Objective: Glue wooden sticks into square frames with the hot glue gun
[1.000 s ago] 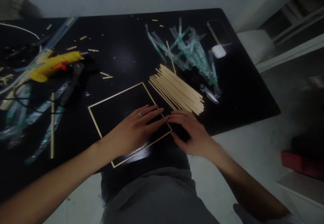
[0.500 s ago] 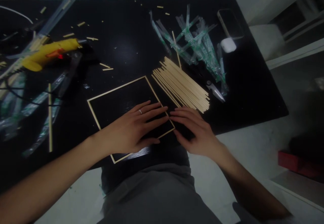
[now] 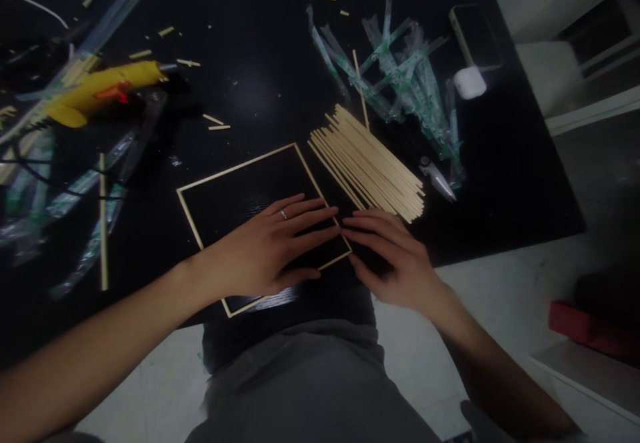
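A rectangular frame of thin wooden sticks (image 3: 237,167) lies flat on the black table in front of me. My left hand (image 3: 280,243) is palm down over it, fingers stretched out, with fingertips on the frame's right side and the thumb near its lower side. My right hand (image 3: 393,249) rests just outside the lower right corner. Its fingers are loosely extended and apart, the tips at or close to the right side; nothing shows in its grasp. Beyond it lies a pile of loose wooden sticks (image 3: 375,166), near the right fingers.
A yellow hot glue gun (image 3: 110,89) lies at left, above a single stick (image 3: 104,229) and crumpled plastic wrappers. At right are more clear-green wrappers (image 3: 423,96), a pointed metal blade (image 3: 440,181), a white case (image 3: 470,83) and a phone (image 3: 476,36). Stick scraps are scattered behind.
The view has tilted down, so the table sits higher in the picture. My left thumb has spread out toward the frame's lower side. Both hands otherwise stay by the frame's right side.
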`<state>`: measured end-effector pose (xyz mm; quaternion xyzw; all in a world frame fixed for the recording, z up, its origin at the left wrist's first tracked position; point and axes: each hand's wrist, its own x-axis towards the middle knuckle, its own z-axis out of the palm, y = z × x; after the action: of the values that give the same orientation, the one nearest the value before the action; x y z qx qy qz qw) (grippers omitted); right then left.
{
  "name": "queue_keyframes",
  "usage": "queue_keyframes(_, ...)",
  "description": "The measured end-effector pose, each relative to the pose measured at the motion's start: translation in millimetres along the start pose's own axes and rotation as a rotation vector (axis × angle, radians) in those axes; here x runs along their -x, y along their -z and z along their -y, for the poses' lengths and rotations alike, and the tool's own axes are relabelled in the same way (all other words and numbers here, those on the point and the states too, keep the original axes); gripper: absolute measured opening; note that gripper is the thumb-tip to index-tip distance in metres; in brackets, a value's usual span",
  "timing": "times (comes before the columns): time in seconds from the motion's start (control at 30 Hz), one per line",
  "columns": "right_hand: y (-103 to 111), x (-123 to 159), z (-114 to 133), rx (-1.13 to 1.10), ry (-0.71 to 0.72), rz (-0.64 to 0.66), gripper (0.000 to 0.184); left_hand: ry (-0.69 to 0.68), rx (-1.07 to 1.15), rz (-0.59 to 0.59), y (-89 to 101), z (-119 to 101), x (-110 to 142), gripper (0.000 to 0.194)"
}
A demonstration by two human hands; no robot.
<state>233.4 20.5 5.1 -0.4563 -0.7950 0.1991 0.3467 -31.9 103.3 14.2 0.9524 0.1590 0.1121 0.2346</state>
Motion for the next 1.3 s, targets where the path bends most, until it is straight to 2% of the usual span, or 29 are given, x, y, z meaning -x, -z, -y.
queue_keyframes(0.33, 0.4, 0.0, 0.8, -0.009, -0.032, -0.002, 0.045, -0.001, -0.013, -0.001, -0.8, 0.4, -0.4, 0.063)
queue_keyframes(0.7, 0.3, 2.1, -1.3, 0.019, -0.004, 0.011, 0.053, 0.004, 0.037, -0.023, -0.9, -0.7, -1.3, 0.062)
queue_keyframes(1.3, 2.3, -2.1, -1.1, 0.063, 0.027, 0.047, 0.051, -0.012, 0.031, -0.028, -5.5, 1.3, -0.8, 0.061)
